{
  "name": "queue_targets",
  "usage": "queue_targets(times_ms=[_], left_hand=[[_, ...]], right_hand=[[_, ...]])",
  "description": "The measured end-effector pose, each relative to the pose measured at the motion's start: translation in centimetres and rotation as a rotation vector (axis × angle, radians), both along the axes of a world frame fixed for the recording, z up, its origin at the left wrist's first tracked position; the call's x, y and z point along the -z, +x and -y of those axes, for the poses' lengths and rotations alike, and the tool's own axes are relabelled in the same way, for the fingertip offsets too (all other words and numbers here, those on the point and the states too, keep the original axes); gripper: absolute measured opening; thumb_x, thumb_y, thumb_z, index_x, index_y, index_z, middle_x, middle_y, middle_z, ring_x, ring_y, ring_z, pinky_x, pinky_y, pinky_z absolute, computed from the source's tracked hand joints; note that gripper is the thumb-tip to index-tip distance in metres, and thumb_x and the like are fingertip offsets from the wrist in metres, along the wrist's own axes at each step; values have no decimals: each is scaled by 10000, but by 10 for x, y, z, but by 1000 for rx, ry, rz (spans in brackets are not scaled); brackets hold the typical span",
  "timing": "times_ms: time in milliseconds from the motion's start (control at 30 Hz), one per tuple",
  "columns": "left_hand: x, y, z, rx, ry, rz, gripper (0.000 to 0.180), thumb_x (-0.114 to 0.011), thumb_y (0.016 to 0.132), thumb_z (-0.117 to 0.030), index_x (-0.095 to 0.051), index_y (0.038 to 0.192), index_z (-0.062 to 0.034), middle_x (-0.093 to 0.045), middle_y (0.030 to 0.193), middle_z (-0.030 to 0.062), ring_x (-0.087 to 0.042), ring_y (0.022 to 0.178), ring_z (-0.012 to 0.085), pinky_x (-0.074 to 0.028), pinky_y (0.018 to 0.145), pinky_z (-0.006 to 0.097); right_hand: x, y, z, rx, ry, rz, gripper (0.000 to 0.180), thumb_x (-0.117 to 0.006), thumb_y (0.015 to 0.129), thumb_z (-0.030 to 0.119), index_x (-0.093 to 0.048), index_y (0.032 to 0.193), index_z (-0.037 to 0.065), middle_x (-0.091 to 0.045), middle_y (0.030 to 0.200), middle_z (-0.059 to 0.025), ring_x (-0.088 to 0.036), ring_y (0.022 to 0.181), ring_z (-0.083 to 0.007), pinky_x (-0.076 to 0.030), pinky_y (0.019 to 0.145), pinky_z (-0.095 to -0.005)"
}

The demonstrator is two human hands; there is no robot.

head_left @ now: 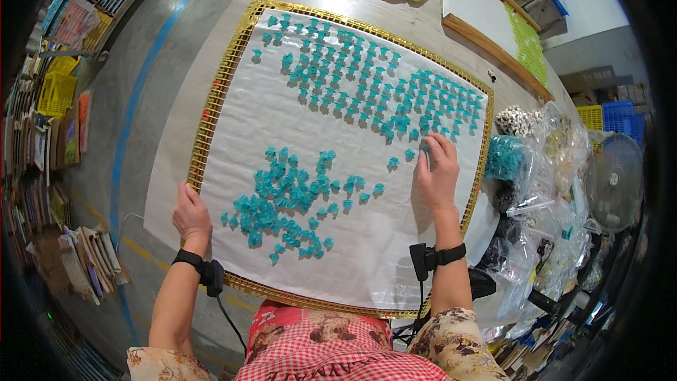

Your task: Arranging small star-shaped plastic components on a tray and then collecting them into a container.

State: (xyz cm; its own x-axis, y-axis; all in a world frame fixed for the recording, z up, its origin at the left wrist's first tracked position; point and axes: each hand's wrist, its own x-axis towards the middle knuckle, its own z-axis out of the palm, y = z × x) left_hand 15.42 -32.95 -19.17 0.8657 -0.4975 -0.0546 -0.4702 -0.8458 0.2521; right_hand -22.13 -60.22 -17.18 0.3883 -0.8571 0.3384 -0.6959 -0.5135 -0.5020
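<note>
A large tray with a gold lattice rim (211,109), lined with a white sheet (352,254), lies in front of me. My left hand (191,212) is closed on the rim at its left side. Over the right part of the sheet, my right hand (438,169) pinches a small teal flower-like piece, mostly hidden by the fingertips. Just beyond the fingers, many such pieces stand in spaced rows (345,74) across the far half. A loose heap of teal pieces (282,187) lies in the near middle. Two single pieces (393,163) sit close to my right hand.
Right of the tray lie clear plastic bags (539,190), one with teal pieces (504,157), and a bag of white bits (518,121). A wood-edged board with green pieces (525,42) is at the far right. Stacked boards and a yellow crate (56,94) stand left.
</note>
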Motion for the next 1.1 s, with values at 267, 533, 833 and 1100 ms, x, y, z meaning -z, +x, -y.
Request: queue_targets(times_ms=[267, 533, 833, 1100], left_hand=[[2, 1, 0, -6, 26, 34, 324, -339, 999, -313, -540, 1162, -117, -658, 945, 217, -618, 828, 442, -471, 685, 529], [0, 0, 2, 11, -7, 48, 310, -345, 997, -307, -541, 1149, -122, -656, 922, 218, -614, 819, 442, -467, 674, 530], [-1, -1, 2, 2, -13, 41, 305, -348, 995, -305, -542, 1138, -119, -652, 913, 217, -610, 817, 446, -461, 670, 531], [-2, -1, 3, -21, -10, 27, 306, -353, 992, -311, -551, 1125, -118, -649, 946, 210, -607, 839, 443, -468, 691, 527]], right_hand=[[-10, 1, -5, 75, 346, 136, 278, -693, 732, 48, -610, 994, 15, -548, 1044, -128, -565, 921, -290, -482, 784, -353], [-5, 32, -19, -104, 14, -36, 261, -747, 689, 131, -600, 881, 33, -520, 947, -128, -502, 852, -299, -446, 739, -371], [-32, 51, -65, -406, 523, 122, 148, -685, 747, 69, -645, 886, 34, -595, 813, -124, -609, 742, -272, -487, 654, -361], [-26, 43, 13, -45, -68, -123, 422, -665, 796, 105, -593, 1212, 92, -559, 1254, -127, -493, 1182, -300, -425, 965, -391]])
